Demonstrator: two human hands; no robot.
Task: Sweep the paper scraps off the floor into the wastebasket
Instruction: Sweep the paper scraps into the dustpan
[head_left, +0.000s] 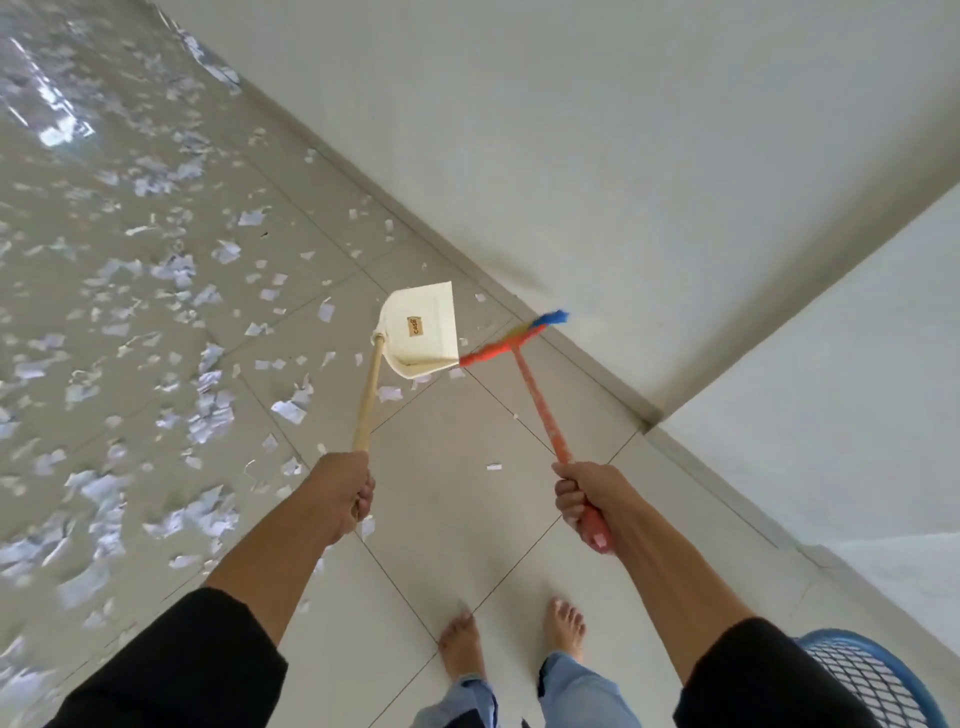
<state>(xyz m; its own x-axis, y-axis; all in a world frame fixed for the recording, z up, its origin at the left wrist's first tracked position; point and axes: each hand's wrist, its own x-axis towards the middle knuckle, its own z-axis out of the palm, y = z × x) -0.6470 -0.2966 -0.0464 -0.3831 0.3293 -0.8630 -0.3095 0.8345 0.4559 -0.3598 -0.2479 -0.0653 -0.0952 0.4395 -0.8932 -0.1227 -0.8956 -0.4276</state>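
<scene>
My left hand (340, 493) grips the wooden handle of a cream dustpan (423, 330), whose pan sits ahead of me above the tiled floor. My right hand (584, 506) grips the orange handle of a broom (540, 415); its orange and blue head (511, 340) lies just right of the pan, near the wall base. Several white paper scraps (208, 410) cover the floor to the left and far left. The blue mesh wastebasket (878, 680) shows at the bottom right corner, partly hidden by my right sleeve.
A white wall (623, 156) runs diagonally along the right, with a corner jutting out (649, 415). My bare feet (514, 639) stand on beige tiles (467, 519) that carry few scraps. Glare marks the floor at far left.
</scene>
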